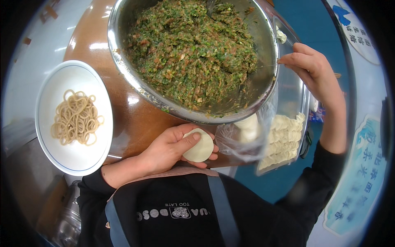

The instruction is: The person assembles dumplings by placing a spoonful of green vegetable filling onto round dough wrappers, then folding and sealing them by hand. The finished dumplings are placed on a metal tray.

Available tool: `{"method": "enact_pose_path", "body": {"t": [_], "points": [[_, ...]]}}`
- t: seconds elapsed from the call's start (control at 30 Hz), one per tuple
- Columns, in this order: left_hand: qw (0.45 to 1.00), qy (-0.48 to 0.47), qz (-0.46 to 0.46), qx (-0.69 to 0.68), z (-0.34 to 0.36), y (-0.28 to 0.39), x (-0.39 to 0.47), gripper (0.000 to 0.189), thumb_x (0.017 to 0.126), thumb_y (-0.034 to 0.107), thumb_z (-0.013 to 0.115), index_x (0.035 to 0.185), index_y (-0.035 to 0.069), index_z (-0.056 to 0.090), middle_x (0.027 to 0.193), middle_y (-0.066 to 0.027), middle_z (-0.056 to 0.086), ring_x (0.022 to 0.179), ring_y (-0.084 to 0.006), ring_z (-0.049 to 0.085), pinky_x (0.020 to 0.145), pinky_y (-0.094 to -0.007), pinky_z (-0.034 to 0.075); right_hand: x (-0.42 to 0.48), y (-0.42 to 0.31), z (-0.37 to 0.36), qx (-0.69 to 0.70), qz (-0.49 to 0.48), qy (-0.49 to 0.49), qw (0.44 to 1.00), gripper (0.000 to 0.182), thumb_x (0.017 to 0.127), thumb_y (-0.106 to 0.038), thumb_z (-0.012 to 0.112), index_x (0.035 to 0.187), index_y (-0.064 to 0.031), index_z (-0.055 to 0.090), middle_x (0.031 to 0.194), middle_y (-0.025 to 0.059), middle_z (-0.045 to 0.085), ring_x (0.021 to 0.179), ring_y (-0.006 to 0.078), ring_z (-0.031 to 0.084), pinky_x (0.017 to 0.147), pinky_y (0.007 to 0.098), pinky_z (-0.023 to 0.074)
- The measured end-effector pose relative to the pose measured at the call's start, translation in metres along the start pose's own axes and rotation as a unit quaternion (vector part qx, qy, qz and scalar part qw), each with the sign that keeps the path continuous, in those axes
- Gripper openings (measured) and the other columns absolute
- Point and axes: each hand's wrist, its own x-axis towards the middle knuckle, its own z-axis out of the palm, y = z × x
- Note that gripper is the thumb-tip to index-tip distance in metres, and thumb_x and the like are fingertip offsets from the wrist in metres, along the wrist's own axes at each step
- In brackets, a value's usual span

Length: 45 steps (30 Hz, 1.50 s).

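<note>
My left hand (172,145) holds a round, pale dough wrapper (202,148) flat across its fingers, the thumb pressing on its upper edge. It is just below the rim of a large steel bowl (151,98). The bowl is heaped with minced filling (191,52) flecked with chopped greens. At the bowl's right rim my right hand (311,69) pinches the end of a thin metal tool (266,66). The tool's other end reaches the filling and cannot be made out. A clear plastic bag (228,140) with pale wrappers (247,126) lies right of my left hand.
Rows of folded dumplings (282,139) lie on a metal tray (291,98) at the right; a few pale pieces (280,35) sit at its far end. A white bowl (49,86) on the left holds tan loops (77,120), perhaps rubber bands. Beneath is a brown wooden table (123,102).
</note>
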Motion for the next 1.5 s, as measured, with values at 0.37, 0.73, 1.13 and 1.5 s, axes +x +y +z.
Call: {"method": "enact_pose_path", "body": {"t": [0.37,0.73,1.13,1.5], "points": [[1.000,0.022,0.012,0.016,0.000,0.001,0.000,0.038,0.107,0.027,0.041,0.131,0.000,0.051,0.119,-0.0133,0.064,0.112,-0.0240,0.065,0.085,-0.0339,0.059,0.002,-0.015,-0.011,0.099,0.020,-0.095,0.990,0.011,0.088,-0.008,0.065,0.095,0.0006,0.070,0.080,0.0096,0.064,0.075,0.0257,0.062,0.068,0.0358,0.0490],[0.996,0.055,0.069,-0.014,0.002,-0.005,0.000,0.036,0.103,0.007,0.037,0.137,-0.005,0.035,0.133,-0.0169,0.053,0.125,-0.0259,0.056,0.102,-0.0371,0.051,-0.028,-0.072,0.009,0.462,0.203,-0.002,0.863,0.016,0.093,-0.008,0.063,0.101,0.0051,0.069,0.085,0.0034,0.068,0.077,0.0081,0.058,0.067,0.0242,0.0464],[0.986,0.059,0.129,-0.087,0.009,-0.002,-0.015,0.039,0.103,0.008,0.038,0.139,-0.006,0.038,0.142,-0.0224,0.047,0.133,-0.0311,0.048,0.112,-0.0421,0.043,-0.036,-0.110,0.060,0.782,0.252,0.152,0.549,0.020,0.097,-0.012,0.059,0.109,0.0031,0.064,0.062,-0.0072,0.040,0.050,0.0025,0.029,0.046,0.0210,0.0211],[0.966,0.073,0.221,-0.117,0.020,-0.003,-0.050,0.056,0.084,-0.012,0.037,0.139,-0.006,0.039,0.141,-0.0198,0.049,0.135,-0.0280,0.046,0.118,-0.0400,0.035,-0.077,-0.192,0.113,0.370,0.226,0.341,0.834,0.017,0.091,-0.005,0.064,0.105,0.0008,0.071,0.069,0.0008,0.057,0.062,0.0088,0.048,0.056,0.0224,0.0351]]}}
